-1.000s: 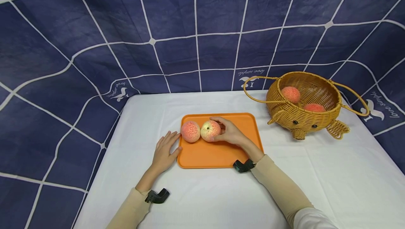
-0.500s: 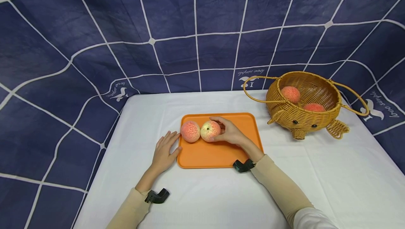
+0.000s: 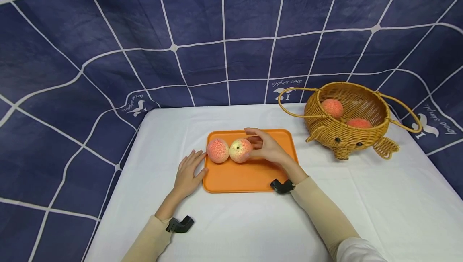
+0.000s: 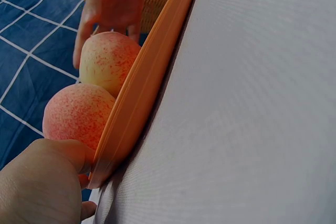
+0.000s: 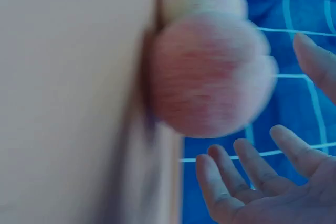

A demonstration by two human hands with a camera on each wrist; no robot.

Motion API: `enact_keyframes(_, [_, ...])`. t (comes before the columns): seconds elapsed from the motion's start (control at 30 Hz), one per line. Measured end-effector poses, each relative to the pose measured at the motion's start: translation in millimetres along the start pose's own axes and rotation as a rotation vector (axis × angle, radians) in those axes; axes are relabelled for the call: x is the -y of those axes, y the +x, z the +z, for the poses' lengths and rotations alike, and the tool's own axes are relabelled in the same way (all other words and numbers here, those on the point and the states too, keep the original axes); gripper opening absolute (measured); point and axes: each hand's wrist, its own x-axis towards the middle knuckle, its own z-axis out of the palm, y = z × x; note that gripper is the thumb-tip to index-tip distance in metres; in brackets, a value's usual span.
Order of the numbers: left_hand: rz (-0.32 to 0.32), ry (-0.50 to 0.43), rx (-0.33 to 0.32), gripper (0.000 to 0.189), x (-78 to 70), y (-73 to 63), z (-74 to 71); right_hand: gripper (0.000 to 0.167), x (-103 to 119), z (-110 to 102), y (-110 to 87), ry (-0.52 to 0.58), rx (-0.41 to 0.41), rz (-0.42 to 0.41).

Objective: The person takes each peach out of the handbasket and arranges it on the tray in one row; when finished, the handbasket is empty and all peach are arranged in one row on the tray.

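Two peaches sit side by side, touching, on an orange tray (image 3: 238,179). The left peach (image 3: 218,150) is reddish; the right peach (image 3: 239,150) shows a pale yellow top with a dark stem spot. My right hand (image 3: 270,149) is spread around the right side of that peach. In the right wrist view the fingers (image 5: 257,166) and thumb stand apart from the peach (image 5: 210,77) with a gap between. My left hand (image 3: 187,175) lies at the tray's left edge, fingers fairly straight, beside the left peach. It holds nothing.
At the back right stands a wicker basket (image 3: 325,133) with an animal face and two loop handles. Inside it lie two more peaches, one at the left (image 3: 332,108) and one at the front (image 3: 359,123). A white cloth (image 3: 224,230) covers the table, and a navy grid curtain (image 3: 249,57) hangs behind.
My right hand has let go of the right peach, its fingers widening and shifting slightly to the right. Both peaches, the tray and my left hand have stayed in place.
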Motion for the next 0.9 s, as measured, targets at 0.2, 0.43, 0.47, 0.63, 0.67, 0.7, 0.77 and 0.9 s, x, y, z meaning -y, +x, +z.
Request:
enact_keyframes(0.2, [-0.005, -0.011, 0.018, 0.053, 1.1, 0.3, 1.2, 0.078, 27, -11, -18.2, -0.063, -0.035, -0.055])
enact_keyframes(0.43, [-0.006, -0.019, 0.010, 0.054, 1.5, 0.6, 1.3, 0.077, 65, -35, -47.1, -0.184, -0.040, -0.172])
enact_keyframes(0.47, [-0.007, -0.019, 0.011, 0.053, 1.6, 0.5, 1.4, 0.077, 70, -41, -52.1, -0.202, -0.049, -0.188])
enact_keyframes(0.63, [-0.005, -0.013, 0.014, 0.053, 2.6, 0.7, 2.7, 0.075, 92, -77, -78.7, -0.295, -0.140, -0.249])
enact_keyframes(0.67, [-0.005, -0.014, 0.014, 0.053, 2.7, 0.8, 2.7, 0.076, 95, -85, -84.0, -0.315, -0.164, -0.255])
enact_keyframes(0.7, [-0.004, -0.016, 0.013, 0.053, 2.6, 0.8, 2.6, 0.075, 98, -94, -88.9, -0.338, -0.188, -0.261])
enact_keyframes(0.77, [-0.002, -0.016, 0.009, 0.054, 2.8, 0.6, 2.6, 0.075, 104, -110, -98.0, -0.381, -0.246, -0.247])
enact_keyframes(0.9, [0.002, -0.009, 0.001, 0.054, 3.6, -0.1, 3.1, 0.075, 113, -141, -113.0, -0.485, -0.366, -0.127])
